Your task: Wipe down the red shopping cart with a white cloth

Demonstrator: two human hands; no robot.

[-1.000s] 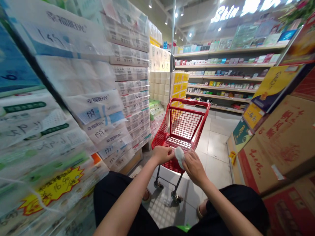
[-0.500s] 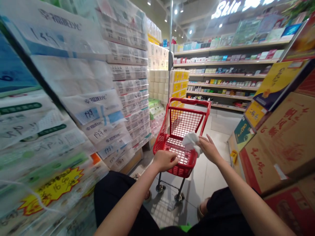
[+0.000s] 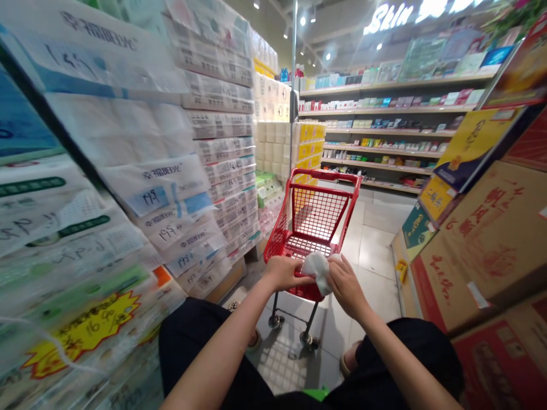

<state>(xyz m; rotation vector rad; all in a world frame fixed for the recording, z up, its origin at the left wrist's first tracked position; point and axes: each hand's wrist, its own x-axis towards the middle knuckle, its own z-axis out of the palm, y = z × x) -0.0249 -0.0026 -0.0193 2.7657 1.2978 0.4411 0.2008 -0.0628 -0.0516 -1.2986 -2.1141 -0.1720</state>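
Observation:
A crumpled white tissue (image 3: 316, 271) is bunched between my two hands, above the near end of a small red shopping cart (image 3: 319, 214). My right hand (image 3: 348, 287) is closed around its right side. At the tissue's left edge, my left hand (image 3: 282, 273) has thumb and fingers pinched on it; the fingertips are partly hidden. The cart's mesh basket faces me, and part of its near rim lies behind my hands. It stands on wheels on the tiled floor, just ahead of my knees.
Wrapped tissue packs (image 3: 222, 148) are stacked high on the left, with a yellow price sign (image 3: 81, 333) low down. Cardboard boxes (image 3: 491, 233) rise on the right. Beyond the cart are shelves (image 3: 393, 108) of small boxes and bottles, and a thin metal post (image 3: 294, 62).
My right hand has moved left and nearer with the tissue, from over the basket toward my left hand. The left hand now meets the tissue's edge.

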